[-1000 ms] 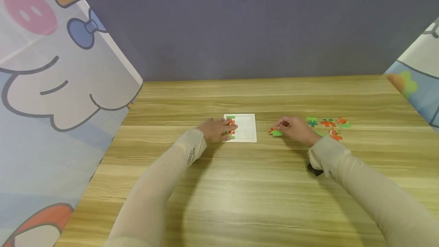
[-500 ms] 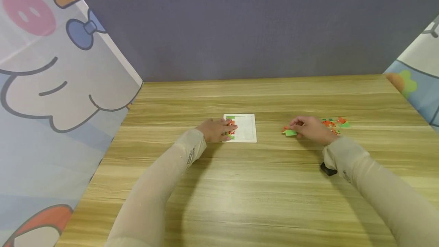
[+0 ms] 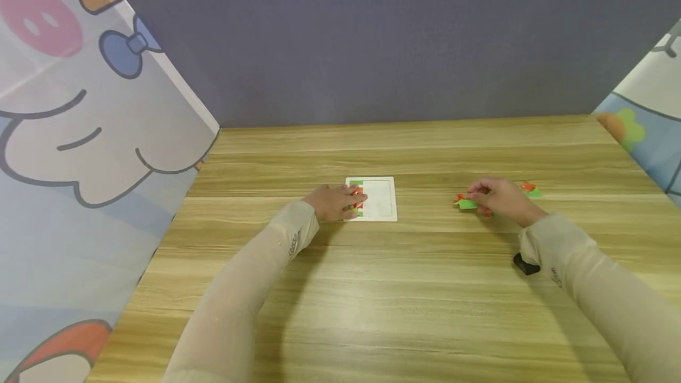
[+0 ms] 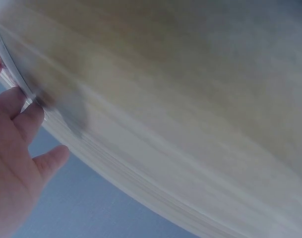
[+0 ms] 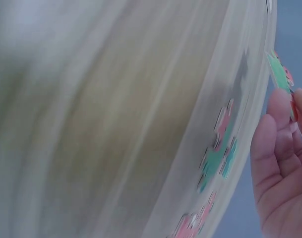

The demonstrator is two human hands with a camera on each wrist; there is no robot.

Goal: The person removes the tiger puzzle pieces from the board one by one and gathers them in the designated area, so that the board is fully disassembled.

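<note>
Small dark lettering [image 3: 295, 242] is printed on the left sleeve [image 3: 236, 288] and again on the right sleeve [image 3: 601, 297]; both prints are too small to read.

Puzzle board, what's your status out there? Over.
Left hand rests on puzzle board, only left side filled. Right hand pinches puzzle piece, away from board. Left hand partly covers filled strip.

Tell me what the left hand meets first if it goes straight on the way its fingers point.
Pointing rightward, the left hand would likely first meet the right rim of the white square puzzle board it rests on, though whether that rim stands raised is unclear.
</note>
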